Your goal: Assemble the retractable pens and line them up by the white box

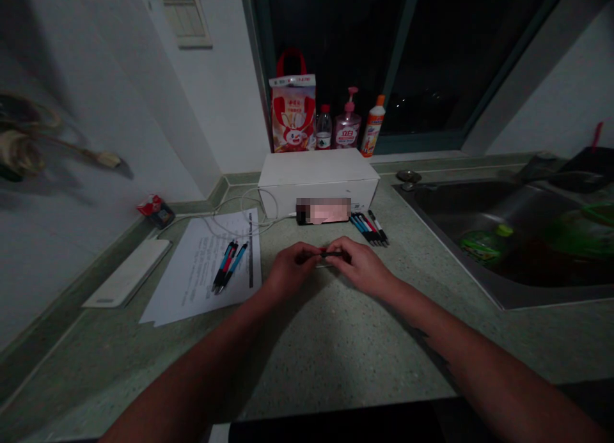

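Observation:
Just in front of the phone (323, 211), my left hand (293, 268) and my right hand (361, 264) meet, both with pinched fingers on a red and black pen (325, 252) lying crosswise between them. Its ends are hidden by my fingers. To the left, several blue, red and black pens (229, 267) rest on printed paper (192, 257). Another group of several pens (368, 228) lies side by side right of the phone, beyond my right hand.
A white box (319, 174) stands behind the phone, below bottles (346, 126) and a red bag (293, 114) at the window. A white cable (242, 229) loops near a power bank (127, 273). The sink (480, 238) is at right.

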The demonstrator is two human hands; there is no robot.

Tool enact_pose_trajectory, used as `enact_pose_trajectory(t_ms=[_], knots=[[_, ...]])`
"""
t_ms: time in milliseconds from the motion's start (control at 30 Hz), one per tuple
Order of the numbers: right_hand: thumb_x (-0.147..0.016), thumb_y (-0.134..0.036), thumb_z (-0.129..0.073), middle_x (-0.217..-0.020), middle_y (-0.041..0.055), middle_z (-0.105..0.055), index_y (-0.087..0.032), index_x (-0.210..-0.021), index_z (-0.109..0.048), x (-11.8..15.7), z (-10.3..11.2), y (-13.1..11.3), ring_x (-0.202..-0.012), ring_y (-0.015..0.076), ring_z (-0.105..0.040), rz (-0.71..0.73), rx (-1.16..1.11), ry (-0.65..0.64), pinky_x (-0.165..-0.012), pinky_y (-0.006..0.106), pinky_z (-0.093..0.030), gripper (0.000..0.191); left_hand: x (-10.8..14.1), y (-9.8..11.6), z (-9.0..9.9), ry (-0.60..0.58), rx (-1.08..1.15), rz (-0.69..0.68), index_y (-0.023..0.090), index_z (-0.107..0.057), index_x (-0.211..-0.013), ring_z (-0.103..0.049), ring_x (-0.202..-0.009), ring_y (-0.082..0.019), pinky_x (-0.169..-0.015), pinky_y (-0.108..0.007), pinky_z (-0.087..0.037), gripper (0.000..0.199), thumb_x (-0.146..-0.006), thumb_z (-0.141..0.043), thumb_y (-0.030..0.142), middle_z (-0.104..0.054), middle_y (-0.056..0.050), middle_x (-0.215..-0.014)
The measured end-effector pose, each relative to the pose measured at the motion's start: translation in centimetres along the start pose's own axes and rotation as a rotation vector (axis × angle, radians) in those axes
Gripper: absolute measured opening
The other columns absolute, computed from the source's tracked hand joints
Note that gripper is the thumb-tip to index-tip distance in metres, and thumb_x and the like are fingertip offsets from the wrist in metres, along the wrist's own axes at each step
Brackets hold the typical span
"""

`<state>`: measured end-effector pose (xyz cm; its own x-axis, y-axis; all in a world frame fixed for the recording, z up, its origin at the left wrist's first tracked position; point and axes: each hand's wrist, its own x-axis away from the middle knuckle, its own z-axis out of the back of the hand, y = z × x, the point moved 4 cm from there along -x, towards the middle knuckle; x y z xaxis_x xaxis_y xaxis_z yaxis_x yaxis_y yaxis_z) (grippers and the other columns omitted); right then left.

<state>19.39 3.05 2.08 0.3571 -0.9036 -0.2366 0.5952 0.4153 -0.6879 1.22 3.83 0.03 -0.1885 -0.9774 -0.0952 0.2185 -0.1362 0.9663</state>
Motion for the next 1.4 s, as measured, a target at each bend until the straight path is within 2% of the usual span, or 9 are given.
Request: enact_pose_trajectory(t_ms=[100,267,367,433,567,733,900,1067,1400], knots=[[-0.102,-0.028,-0.056,-0.090,0.0050,-0.075,-0.021,-0.096,-0.069,-0.07,-0.09,0.20,-0.082,0.0199,-0.068,-0.013,0.041,-0.015,-0.074,0.032,-0.045,0.017,0.07,-0.06,-0.08,0.003,0.016,-0.009,0.019,-0.074,-0.089,-0.075,-0.084,-0.020,-0.083,-0.034,-0.058,0.008,-0.083,-0.072,0.024,-0.080,-0.005,-0.090],[-0.092,-0.027,-0.070,-0.099,0.0051,-0.075,-0.021,-0.114,-0.066,-0.07,-0.14,0.52,-0.084,0.0199,-0.068,-0.028,-0.004,0.011,-0.072,0.031,-0.046,0.023,0.05,-0.17,0.10,0.033,-0.001,-0.009,0.019,-0.074,-0.088,-0.074,-0.083,-0.020,-0.082,-0.034,-0.058,0.008,-0.083,-0.071,0.024,-0.080,-0.005,-0.089],[-0.098,-0.027,-0.062,-0.092,0.0047,-0.075,-0.021,-0.101,-0.068,-0.08,-0.05,0.43,-0.080,0.0193,-0.066,-0.024,0.034,0.003,-0.072,0.031,-0.045,0.009,-0.04,-0.11,0.21,0.050,-0.013,0.005,0.019,-0.074,-0.087,-0.074,-0.083,-0.020,-0.082,-0.034,-0.057,0.007,-0.082,-0.071,0.023,-0.080,-0.006,-0.088],[-0.102,-0.029,-0.055,-0.089,0.0052,-0.074,-0.021,-0.094,-0.070,-0.12,-0.03,0.39,-0.081,0.0197,-0.067,-0.021,0.056,-0.010,-0.074,0.032,-0.045,0.019,-0.08,-0.02,0.23,0.053,-0.011,0.002,0.019,-0.074,-0.087,-0.074,-0.083,-0.020,-0.081,-0.033,-0.057,0.007,-0.082,-0.072,0.024,-0.080,-0.005,-0.088],[-0.094,-0.029,-0.069,-0.099,0.0051,-0.075,-0.021,-0.111,-0.068,-0.22,0.04,0.51,-0.081,0.0188,-0.066,-0.028,0.012,0.022,-0.072,0.030,-0.046,0.019,-0.13,0.16,0.33,0.058,-0.006,-0.012,0.019,-0.074,-0.085,-0.074,-0.081,-0.020,-0.079,-0.033,-0.057,0.007,-0.081,-0.072,0.025,-0.080,-0.004,-0.085],[-0.101,-0.029,-0.057,-0.088,0.0048,-0.074,-0.021,-0.095,-0.070,-0.18,-0.14,0.46,-0.080,0.0195,-0.066,-0.011,0.052,-0.013,-0.072,0.031,-0.045,0.017,-0.09,0.31,0.46,0.062,-0.019,-0.014,0.020,-0.075,-0.085,-0.074,-0.082,-0.021,-0.081,-0.034,-0.058,0.010,-0.081,-0.073,0.029,-0.080,-0.005,-0.086],[-0.094,-0.027,-0.069,-0.100,0.0053,-0.074,-0.022,-0.112,-0.069,-0.12,0.02,0.49,-0.082,0.0188,-0.066,0.003,0.010,0.025,-0.073,0.031,-0.046,0.019,-0.07,0.27,0.35,0.061,-0.011,-0.004,0.020,-0.075,-0.085,-0.074,-0.083,-0.021,-0.082,-0.035,-0.058,0.009,-0.081,-0.072,0.028,-0.080,-0.005,-0.087],[-0.101,-0.028,-0.058,-0.092,0.0052,-0.075,-0.021,-0.097,-0.071,-0.12,0.12,0.28,-0.083,0.0198,-0.067,-0.001,0.034,0.010,-0.074,0.032,-0.045,0.016,-0.04,0.33,0.39,0.051,-0.029,-0.005,0.020,-0.076,-0.085,-0.074,-0.082,-0.021,-0.081,-0.036,-0.058,0.011,-0.082,-0.073,0.030,-0.080,-0.005,-0.085],[-0.099,-0.027,-0.061,-0.093,0.0045,-0.076,-0.021,-0.099,-0.070,-0.08,0.04,0.12,-0.081,0.0187,-0.066,-0.013,0.054,-0.023,-0.073,0.030,-0.044,0.011,0.07,0.29,0.33,0.042,-0.061,0.017,0.019,-0.078,-0.086,-0.074,-0.083,-0.023,-0.082,-0.036,-0.058,0.014,-0.081,-0.073,0.031,-0.081,-0.006,-0.088]])
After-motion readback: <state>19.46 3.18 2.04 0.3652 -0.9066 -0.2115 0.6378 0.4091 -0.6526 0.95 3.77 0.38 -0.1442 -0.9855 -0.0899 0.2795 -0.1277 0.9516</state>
